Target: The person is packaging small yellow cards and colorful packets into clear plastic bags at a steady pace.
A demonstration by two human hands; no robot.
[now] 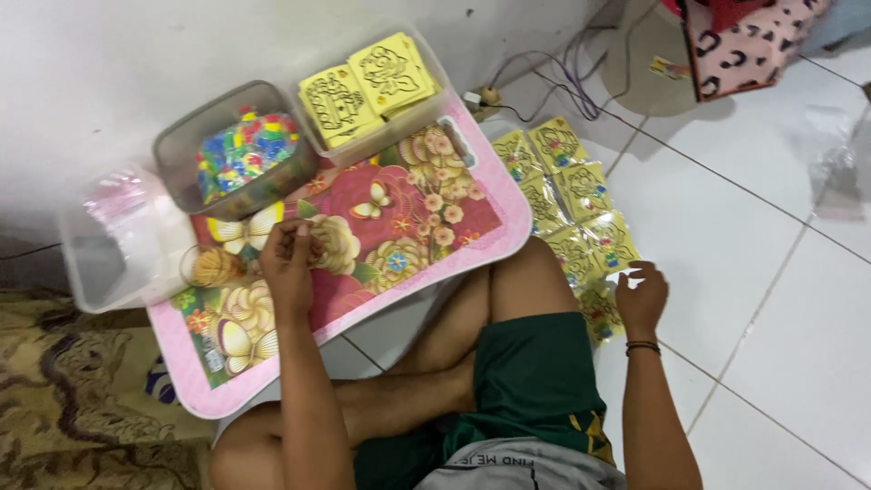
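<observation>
Pinching something tiny, too small to tell, left hand (pixel 288 259) over tray (pixel 508 238); right hand (pixel 641 298) loose by packs (pixel 581 213). Go slow.

Lap tray (pixel 494 238) on floor before seated person's crossed legs. Two tubs at tray's far edge: bead tub (pixel 238 150) left, card tub (pixel 376 86) right. Rubber-band bundle (pixel 214 267) on tray, left of left hand (pixel 290 259). Packed cards (pixel 572 204) in rows on tiles right of tray, right hand (pixel 642 295) at near end.

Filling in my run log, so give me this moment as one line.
left hand: on floral tray | right hand: over yellow packets on floor | bead tub: on tray
</observation>
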